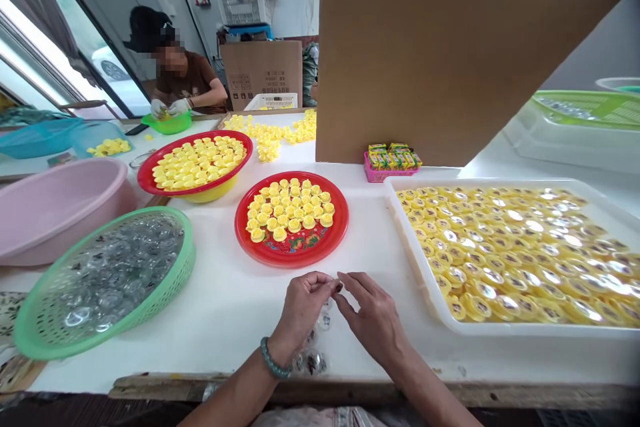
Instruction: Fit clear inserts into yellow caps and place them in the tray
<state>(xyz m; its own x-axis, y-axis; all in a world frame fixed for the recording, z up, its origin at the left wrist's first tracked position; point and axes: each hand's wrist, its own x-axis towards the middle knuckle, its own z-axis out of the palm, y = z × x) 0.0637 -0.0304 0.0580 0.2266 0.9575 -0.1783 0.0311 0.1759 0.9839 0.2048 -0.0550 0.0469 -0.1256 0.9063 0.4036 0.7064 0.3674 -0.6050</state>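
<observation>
My left hand (301, 309) and my right hand (373, 317) meet above the white table, their fingertips pinching a tiny dark piece (339, 287). Several transparent plastic pieces (311, 361) lie just below my hands, partly hidden by my left wrist. Straight ahead, a red plate (300, 256) holds rows of small yellow plastic pieces. To the right, a white tray (500, 329) is packed with yellow pieces topped by shiny transparent domes. On the left, a green basket (105, 280) is heaped with transparent pieces.
A pink basin (55, 210) stands at the far left. Behind it, a second red plate (195, 161) sits on a yellow bowl. A brown cardboard panel (420, 53) rises at the back. A gloved co-worker (187, 80) works over a green bowl beyond loose yellow pieces.
</observation>
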